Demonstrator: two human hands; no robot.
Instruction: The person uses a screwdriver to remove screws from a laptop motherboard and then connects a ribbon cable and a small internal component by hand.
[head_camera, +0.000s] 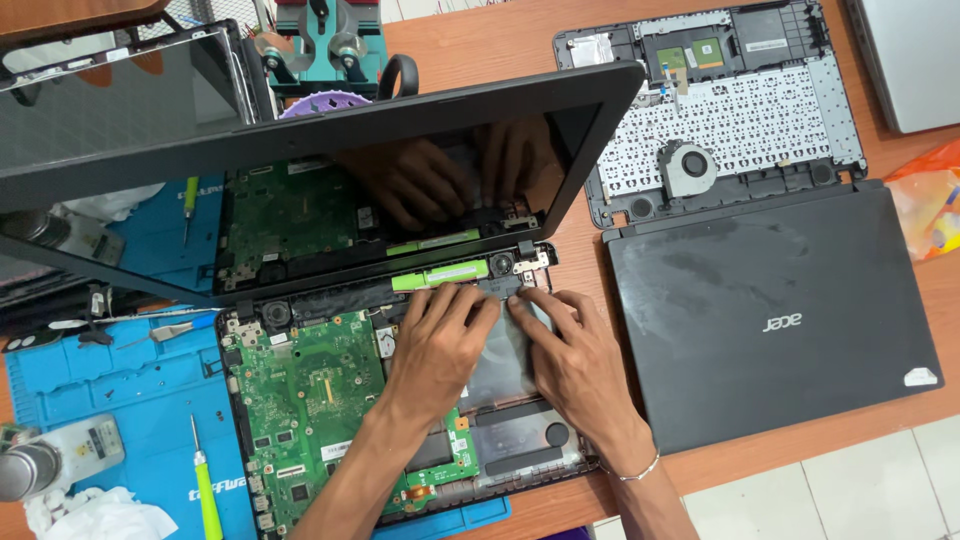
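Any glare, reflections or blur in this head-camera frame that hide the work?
Head view: sharp and evenly lit; the glossy laptop screen mirrors both hands and the green board, no blown-out glare. Left hand and right hand show crisp, casting only soft shadows on the open laptop base.

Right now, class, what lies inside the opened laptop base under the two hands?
A green circuit board fills the left side. The left hand and right hand press a silvery flat part; whatever sits beneath their palms is hidden.

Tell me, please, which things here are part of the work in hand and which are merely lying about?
In hand:
left hand
right hand
opened black laptop base with green circuit board
its raised black screen

Lying about:
closed black laptop
white keyboard panel with grey fan
green-handled screwdriver
blue work mat
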